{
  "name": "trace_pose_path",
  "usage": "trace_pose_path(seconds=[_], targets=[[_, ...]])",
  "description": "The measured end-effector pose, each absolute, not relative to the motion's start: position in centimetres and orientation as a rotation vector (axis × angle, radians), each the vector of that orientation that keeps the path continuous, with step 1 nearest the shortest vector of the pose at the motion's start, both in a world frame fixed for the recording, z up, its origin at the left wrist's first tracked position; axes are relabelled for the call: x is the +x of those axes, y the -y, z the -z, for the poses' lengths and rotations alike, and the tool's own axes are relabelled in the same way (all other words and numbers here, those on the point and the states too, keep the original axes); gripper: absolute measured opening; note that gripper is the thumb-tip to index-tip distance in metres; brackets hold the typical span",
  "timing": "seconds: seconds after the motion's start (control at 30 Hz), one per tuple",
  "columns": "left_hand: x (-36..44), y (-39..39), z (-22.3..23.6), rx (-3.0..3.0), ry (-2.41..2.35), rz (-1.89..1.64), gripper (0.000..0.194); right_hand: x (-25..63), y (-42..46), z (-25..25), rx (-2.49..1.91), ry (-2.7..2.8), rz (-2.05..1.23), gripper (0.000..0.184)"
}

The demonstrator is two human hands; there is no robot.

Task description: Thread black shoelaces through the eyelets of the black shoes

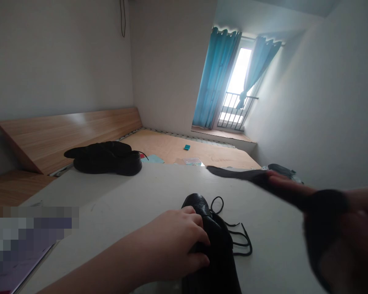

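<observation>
A black leather lace-up shoe [219, 253] lies on the white tabletop [159, 196], toe pointing away from me, its loose laces trailing to the right. My left hand [187, 232] rests over the shoe's upper with fingers curled around its left side. At the right, my right hand [294, 183] is smeared by motion; it holds a long, flat, dark insole [239, 173], whose rounded end reaches left over the table's far edge. Dark curved material near that hand is too blurred to make out. A second black shoe [110, 164] stands at the table's far left, a flat dark piece lying across it.
Beyond the table is a wooden bed board [159, 141] with a small teal item [187, 147] and a clear packet [192, 161] on it. A wooden headboard [79, 130] leans along the left wall. A pixelated patch [24, 241] covers something purple at lower left.
</observation>
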State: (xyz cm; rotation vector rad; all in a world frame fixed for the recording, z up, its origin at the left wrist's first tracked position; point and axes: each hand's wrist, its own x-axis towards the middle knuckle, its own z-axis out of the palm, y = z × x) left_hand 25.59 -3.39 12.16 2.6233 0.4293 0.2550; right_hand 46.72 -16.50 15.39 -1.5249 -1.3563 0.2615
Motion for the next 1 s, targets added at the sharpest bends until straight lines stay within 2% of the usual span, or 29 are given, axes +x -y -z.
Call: trace_pose_path(seconds=[0.07, 0.17, 0.33, 0.47, 0.63, 0.77, 1.0], targets=[[25.4, 3.3, -12.5, 2.630, -0.429, -0.252, 0.019, 44.7, 15.4, -14.5, -1.456, 1.560, -0.227, 0.013], [25.0, 3.2, -13.0, 2.678, -0.445, -0.212, 0.010, 42.7, 14.1, -13.4, -1.598, 1.890, -0.327, 0.008], [24.9, 2.9, -13.1, 2.681, -0.465, -0.178, 0.009, 42.4, 13.8, -13.3, -1.659, 2.157, -0.302, 0.012], [25.2, 2.9, -13.2, 2.660, -0.633, -0.158, 0.010, 42.8, 13.7, -13.9, -1.579, 2.240, -0.276, 0.021], [24.9, 2.7, -13.6, 2.622, -0.620, -0.162, 0.013, 42.7, 13.3, -14.2, -1.648, 2.408, -0.438, 0.025], [24.8, 2.5, -13.5, 2.618, -0.578, -0.173, 0.012, 42.5, 13.2, -14.3, -1.720, 2.501, -0.599, 0.021], [25.8, 2.8, -12.5, 2.749, -0.569, -0.329, 0.015, 43.5, 13.5, -14.6, -1.495, 2.293, -0.815, 0.021]])
